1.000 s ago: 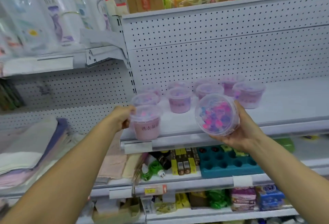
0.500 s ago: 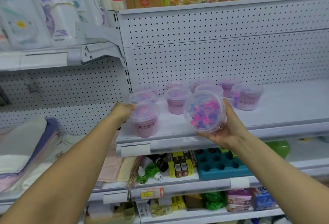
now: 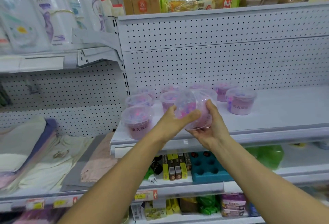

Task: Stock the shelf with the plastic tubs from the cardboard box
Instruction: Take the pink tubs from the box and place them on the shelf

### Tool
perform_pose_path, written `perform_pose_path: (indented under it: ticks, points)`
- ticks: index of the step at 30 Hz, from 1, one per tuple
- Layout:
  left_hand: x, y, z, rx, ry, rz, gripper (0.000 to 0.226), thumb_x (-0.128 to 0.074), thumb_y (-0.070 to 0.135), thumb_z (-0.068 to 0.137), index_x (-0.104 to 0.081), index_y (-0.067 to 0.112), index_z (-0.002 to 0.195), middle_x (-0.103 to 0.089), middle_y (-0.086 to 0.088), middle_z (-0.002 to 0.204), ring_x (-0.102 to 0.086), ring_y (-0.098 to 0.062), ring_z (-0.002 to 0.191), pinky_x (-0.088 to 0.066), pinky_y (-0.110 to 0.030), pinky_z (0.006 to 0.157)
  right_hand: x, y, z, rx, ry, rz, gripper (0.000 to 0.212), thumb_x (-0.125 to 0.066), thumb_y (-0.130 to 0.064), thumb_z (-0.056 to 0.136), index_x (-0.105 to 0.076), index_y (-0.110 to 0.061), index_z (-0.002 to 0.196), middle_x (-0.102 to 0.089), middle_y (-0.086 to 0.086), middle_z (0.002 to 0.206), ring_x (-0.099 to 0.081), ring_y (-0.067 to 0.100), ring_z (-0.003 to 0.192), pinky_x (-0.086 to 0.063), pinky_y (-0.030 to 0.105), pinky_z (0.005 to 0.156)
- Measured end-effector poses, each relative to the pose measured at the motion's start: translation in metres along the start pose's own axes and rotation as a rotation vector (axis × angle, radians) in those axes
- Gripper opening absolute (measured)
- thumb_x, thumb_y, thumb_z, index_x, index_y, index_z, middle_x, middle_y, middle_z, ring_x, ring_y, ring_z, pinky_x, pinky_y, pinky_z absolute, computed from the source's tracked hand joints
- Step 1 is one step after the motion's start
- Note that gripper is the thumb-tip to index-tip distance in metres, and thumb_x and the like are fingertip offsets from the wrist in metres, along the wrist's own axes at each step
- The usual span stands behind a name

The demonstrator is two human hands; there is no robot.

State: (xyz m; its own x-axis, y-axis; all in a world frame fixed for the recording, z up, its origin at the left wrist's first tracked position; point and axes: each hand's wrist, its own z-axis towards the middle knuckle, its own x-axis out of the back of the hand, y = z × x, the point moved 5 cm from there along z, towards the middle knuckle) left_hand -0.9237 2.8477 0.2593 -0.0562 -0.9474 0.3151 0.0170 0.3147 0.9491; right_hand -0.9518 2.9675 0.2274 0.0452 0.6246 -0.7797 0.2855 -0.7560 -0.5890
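Note:
Both my hands hold one clear plastic tub [image 3: 193, 107] of pink and blue beads, tilted on its side above the front of the white shelf [image 3: 277, 116]. My left hand [image 3: 173, 122] grips its lid end, thumb across the front. From underneath and at the right, my right hand [image 3: 211, 127] cups its base. One tub [image 3: 137, 121] with a pink label stands upright at the shelf's front left corner, free of my hands. Several more tubs [image 3: 240, 101] stand behind and to the right. The cardboard box is out of view.
Bare shelf surface stretches to the right of the tubs. A pegboard back panel [image 3: 213, 59] rises behind them. Folded towels [image 3: 35, 152] lie lower left, bottles [image 3: 44, 10] upper left. Small boxes and a teal tray [image 3: 206, 168] fill the shelf below.
My left hand let go of the front-left tub and moved right onto the tub in my right hand. That tub moved up and towards the shelf, turning further onto its side.

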Motion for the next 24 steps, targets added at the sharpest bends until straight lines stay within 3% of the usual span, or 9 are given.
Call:
perform_pose_path:
  ticks: [4, 8, 12, 16, 19, 24]
  points:
    - [0.008, 0.005, 0.007, -0.026, 0.102, -0.013, 0.104, -0.075, 0.061, 0.063, -0.028, 0.02, 0.146, -0.037, -0.004, 0.146, -0.049, -0.019, 0.119, -0.05, -0.04, 0.093, 0.005, 0.001, -0.004, -0.04, -0.023, -0.168, 0.042, -0.07, -0.043, 0.079, -0.06, -0.014, 0.109, -0.059, 0.018, 0.112, -0.059, 0.032, 0.109, -0.052, 0.052, 0.088]
    - [0.026, 0.008, 0.018, -0.058, 0.164, 0.045, 0.102, -0.081, 0.058, 0.057, -0.037, 0.02, 0.141, -0.046, -0.003, 0.138, -0.053, -0.019, 0.115, -0.051, -0.039, 0.092, 0.011, -0.002, -0.006, -0.069, -0.064, -0.441, 0.051, -0.066, -0.052, 0.08, -0.059, -0.015, 0.115, -0.056, 0.017, 0.117, -0.055, 0.035, 0.113, -0.054, 0.053, 0.086]
    - [0.043, 0.022, 0.023, -0.14, 0.227, 0.332, 0.106, -0.085, 0.053, 0.054, -0.033, 0.026, 0.142, -0.043, 0.01, 0.125, -0.047, -0.015, 0.119, -0.041, -0.03, 0.096, 0.003, -0.029, -0.002, 0.158, 0.005, -0.844, 0.049, -0.053, -0.056, 0.088, -0.054, -0.019, 0.121, -0.055, 0.006, 0.126, -0.057, 0.025, 0.108, -0.057, 0.041, 0.075]
    - [0.042, 0.033, 0.028, -0.244, 0.217, 0.662, 0.114, -0.083, 0.057, 0.049, -0.026, 0.028, 0.144, -0.044, 0.003, 0.14, -0.043, -0.019, 0.126, -0.041, -0.037, 0.101, -0.017, -0.051, 0.003, 0.407, 0.022, -1.142, 0.05, -0.05, -0.06, 0.087, -0.048, -0.024, 0.121, -0.054, 0.0, 0.113, -0.054, 0.015, 0.09, -0.041, 0.028, 0.065]
    - [0.038, 0.033, 0.035, -0.302, 0.183, 0.756, 0.114, -0.082, 0.056, 0.05, -0.024, 0.029, 0.144, -0.042, 0.004, 0.142, -0.038, -0.019, 0.127, -0.038, -0.034, 0.098, -0.031, -0.051, 0.018, 0.434, -0.022, -1.294, 0.044, -0.056, -0.045, 0.087, -0.047, -0.022, 0.124, -0.056, 0.006, 0.098, -0.046, 0.011, 0.064, -0.035, 0.026, 0.053]
    - [0.049, 0.02, 0.039, -0.273, 0.138, 0.727, 0.121, -0.078, 0.068, 0.049, -0.016, 0.037, 0.147, -0.034, 0.006, 0.15, -0.031, -0.019, 0.137, -0.033, -0.044, 0.109, -0.028, -0.05, 0.036, 0.354, 0.025, -1.205, 0.041, -0.049, -0.014, 0.092, -0.045, -0.024, 0.132, -0.051, 0.011, 0.073, -0.04, 0.02, 0.051, -0.032, 0.025, 0.043]
